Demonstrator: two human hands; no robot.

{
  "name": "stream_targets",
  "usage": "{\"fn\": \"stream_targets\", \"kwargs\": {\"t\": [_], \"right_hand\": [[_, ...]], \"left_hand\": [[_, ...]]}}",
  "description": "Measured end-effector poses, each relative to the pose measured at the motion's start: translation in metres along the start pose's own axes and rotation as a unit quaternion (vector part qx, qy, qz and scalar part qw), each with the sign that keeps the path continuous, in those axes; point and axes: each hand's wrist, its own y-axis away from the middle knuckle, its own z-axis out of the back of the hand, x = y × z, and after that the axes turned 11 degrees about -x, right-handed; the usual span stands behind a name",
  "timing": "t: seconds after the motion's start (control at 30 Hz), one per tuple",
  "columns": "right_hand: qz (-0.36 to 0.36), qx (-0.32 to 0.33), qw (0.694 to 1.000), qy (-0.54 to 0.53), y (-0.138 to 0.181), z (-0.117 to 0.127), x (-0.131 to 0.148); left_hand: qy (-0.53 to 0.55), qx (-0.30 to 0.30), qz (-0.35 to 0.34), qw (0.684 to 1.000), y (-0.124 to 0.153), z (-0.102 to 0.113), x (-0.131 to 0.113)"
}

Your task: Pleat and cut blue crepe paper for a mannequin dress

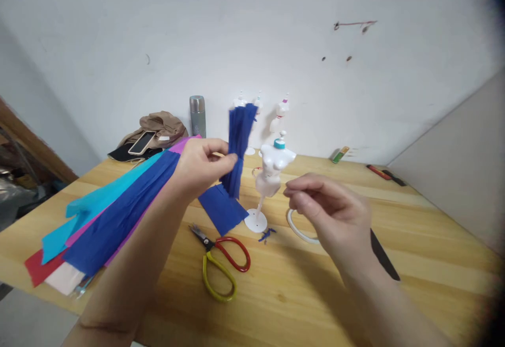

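Note:
My left hand point(203, 165) pinches a gathered bundle of dark blue crepe paper point(240, 128) at its middle, upright above the table. Thumb and fingertips of my right hand point(333, 212) are pressed together; whatever they hold, if anything, is too small to make out. Between the hands stands a small white dress form point(272, 165) with a teal band round its neck. Under the bundle lies a flat blue paper piece point(223, 211), its corner at the stand's round base. Scissors point(225, 268) with one red and one yellow handle rest partly open nearer me.
Stacked coloured crepe paper point(114, 212) covers the table's left side. Behind it are a phone point(142, 142), brown cloth point(163, 126) and a flask point(198, 118). More dress forms point(279, 115) stand by the wall. A white ring point(302, 231) lies beside my right hand, near blue scraps point(267, 235).

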Motion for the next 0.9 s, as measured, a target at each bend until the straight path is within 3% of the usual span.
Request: {"fn": "stream_targets", "kwargs": {"t": [0.07, 0.13, 0.37, 0.43, 0.57, 0.9], "right_hand": [[0.02, -0.015, 0.999, 0.043, 0.001, 0.0, 0.003], [-0.004, -0.064, 0.996, 0.055, -0.004, -0.001, -0.006], [-0.112, 0.015, 0.992, -0.061, -0.018, -0.02, -0.044], [-0.125, 0.002, 0.989, -0.082, -0.015, -0.026, -0.046], [-0.123, -0.022, 0.989, -0.084, -0.012, -0.028, -0.046], [-0.102, 0.079, 0.989, -0.071, -0.013, -0.018, -0.049]], "left_hand": [[-0.043, 0.051, -0.073, 0.995, 0.012, -0.003, -0.011], [-0.066, 0.067, -0.084, 0.992, 0.014, -0.003, -0.012], [-0.051, 0.213, 0.036, 0.975, 0.006, -0.005, 0.006], [-0.032, 0.241, 0.047, 0.969, 0.008, -0.007, 0.007], [-0.012, 0.247, 0.056, 0.967, 0.011, -0.009, 0.007], [-0.003, 0.231, 0.077, 0.97, 0.01, -0.009, 0.006]]}}
